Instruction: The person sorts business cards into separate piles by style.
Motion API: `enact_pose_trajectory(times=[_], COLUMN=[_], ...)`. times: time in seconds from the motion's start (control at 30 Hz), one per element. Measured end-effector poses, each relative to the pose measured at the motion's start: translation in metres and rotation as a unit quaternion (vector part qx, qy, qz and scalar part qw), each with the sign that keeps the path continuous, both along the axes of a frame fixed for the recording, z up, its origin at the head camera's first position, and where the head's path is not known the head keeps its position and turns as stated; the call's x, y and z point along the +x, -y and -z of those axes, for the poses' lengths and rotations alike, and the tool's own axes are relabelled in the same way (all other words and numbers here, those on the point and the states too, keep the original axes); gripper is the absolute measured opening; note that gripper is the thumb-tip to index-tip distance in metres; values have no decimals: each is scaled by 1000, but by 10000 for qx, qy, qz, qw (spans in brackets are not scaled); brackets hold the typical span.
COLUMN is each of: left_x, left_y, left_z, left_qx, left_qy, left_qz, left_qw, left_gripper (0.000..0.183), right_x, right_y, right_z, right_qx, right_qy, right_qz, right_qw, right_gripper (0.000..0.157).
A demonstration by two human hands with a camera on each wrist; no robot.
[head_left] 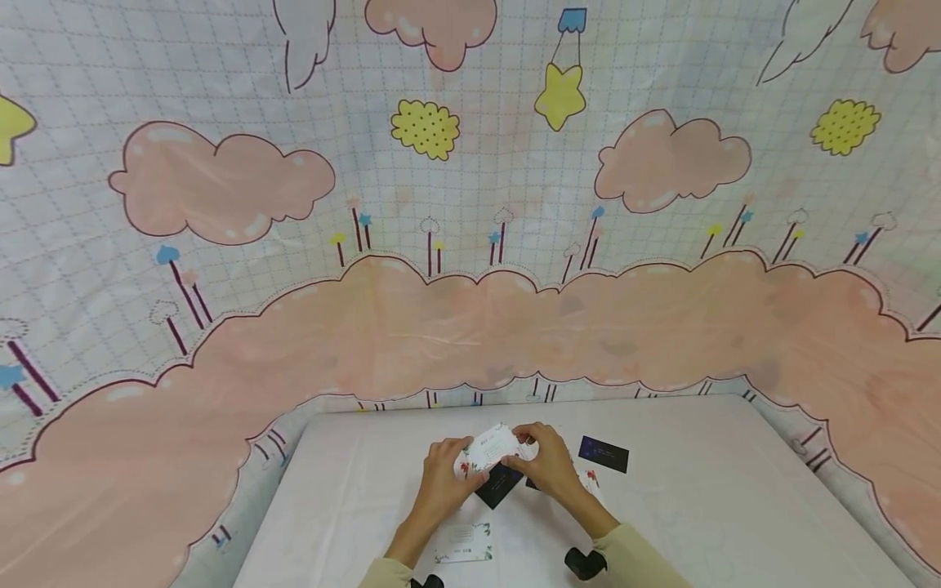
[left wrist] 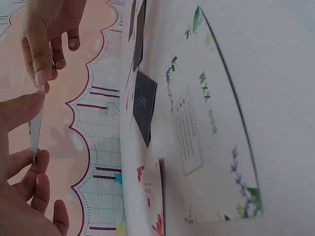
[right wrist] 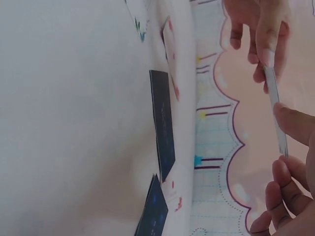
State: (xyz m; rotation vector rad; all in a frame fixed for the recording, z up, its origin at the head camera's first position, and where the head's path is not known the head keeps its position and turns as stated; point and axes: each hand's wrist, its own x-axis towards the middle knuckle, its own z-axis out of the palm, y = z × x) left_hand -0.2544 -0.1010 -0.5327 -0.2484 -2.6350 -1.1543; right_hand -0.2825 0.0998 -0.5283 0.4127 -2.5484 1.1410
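Note:
Both hands hold one small white floral card (head_left: 491, 447) raised over the table, its printed face showing in the head view. My left hand (head_left: 441, 478) pinches its left end between thumb and fingers. At the opposite end, my right hand (head_left: 547, 465) pinches the upper and lower edges. From the left wrist view the card (left wrist: 36, 128) appears nearly edge-on, and the right wrist view shows its thin side (right wrist: 276, 108) too. Below the hands lies a dark card (head_left: 500, 487), partly covered by the held one in the head view.
A white card with leafy corners (head_left: 463, 545) lies near the table's front. Another dark card (head_left: 604, 454) lies right of the hands. A red-flowered card (head_left: 591, 482) shows beside the right wrist. The white table (head_left: 720, 490) meets a patterned cloth backdrop (head_left: 470, 335).

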Motion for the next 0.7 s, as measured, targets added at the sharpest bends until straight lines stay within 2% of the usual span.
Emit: enact_pose_trajectory(times=[0.13, 0.4, 0.53, 0.7], left_x=[5, 13, 20, 25], left_y=[2, 9, 16, 23], left_z=[2, -2, -4, -5], left_qx=[-49, 31, 55, 7], left_qy=[75, -91, -9, 114], left_qz=[97, 401, 592, 803], left_qw=[9999, 9991, 9982, 9967], left_gripper=[61, 61, 61, 60], right_x=[4, 14, 19, 24], right_y=[-1, -3, -5, -10], right_z=[3, 2, 1, -2], right_qx=[-54, -155, -99, 214], right_qy=[85, 38, -14, 159], right_qz=[2, -5, -192, -547], right_qw=[9999, 9999, 9998, 9981], right_gripper=[46, 43, 43, 55])
